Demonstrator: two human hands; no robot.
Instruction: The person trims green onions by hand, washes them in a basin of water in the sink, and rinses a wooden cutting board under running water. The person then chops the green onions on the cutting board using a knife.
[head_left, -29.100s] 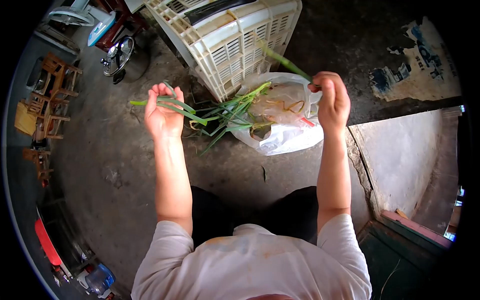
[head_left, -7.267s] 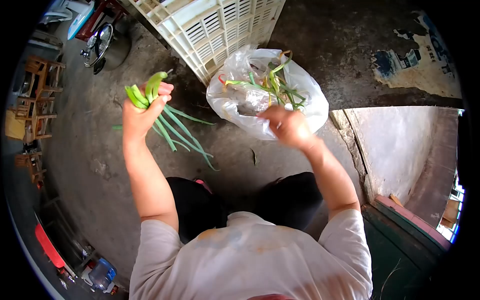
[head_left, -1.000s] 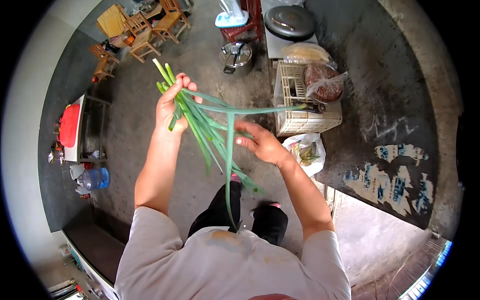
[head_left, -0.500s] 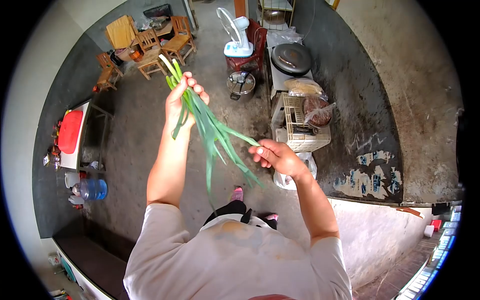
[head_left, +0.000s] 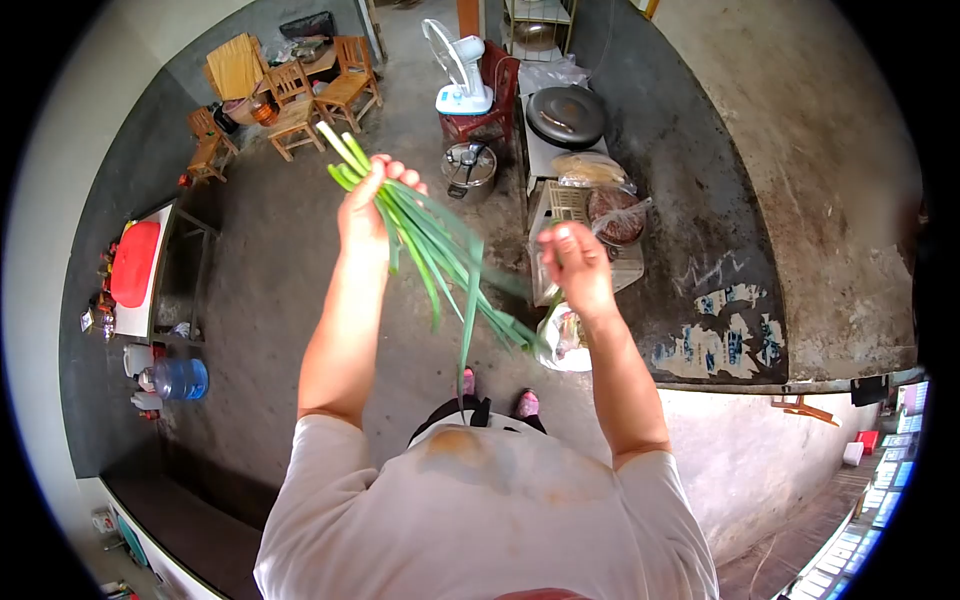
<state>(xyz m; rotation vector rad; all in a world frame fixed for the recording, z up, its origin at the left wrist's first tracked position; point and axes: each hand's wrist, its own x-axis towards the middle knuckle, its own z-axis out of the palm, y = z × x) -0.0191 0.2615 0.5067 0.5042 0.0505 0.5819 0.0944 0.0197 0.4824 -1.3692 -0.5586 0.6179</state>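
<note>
My left fingers (head_left: 372,190) wrapped round green onions (head_left: 428,230) near pale ends, leaves (head_left: 470,300) trailing in air over floor (head_left: 265,265). Change: right hand (head_left: 580,268), pinching one leaf tip moment ago, now raised before near edge of crate (head_left: 627,272) — so left hand (head_left: 367,210) alone carries weight. Right fingers curled; blur hides whether they pinch anything. White bag (head_left: 567,345) on floor — by crate's near edge.

From my remote seat I see a white fan (head_left: 465,98) standing on a dark-red chair (head_left: 478,127), with a lidded metal pot (head_left: 481,170) on the floor beside it. Farther left I make out wooden chairs (head_left: 345,94) near a yellowish board (head_left: 235,68), then a red object (head_left: 135,264) on a white-topped table (head_left: 131,322) and a blue water jug (head_left: 182,379).
</note>
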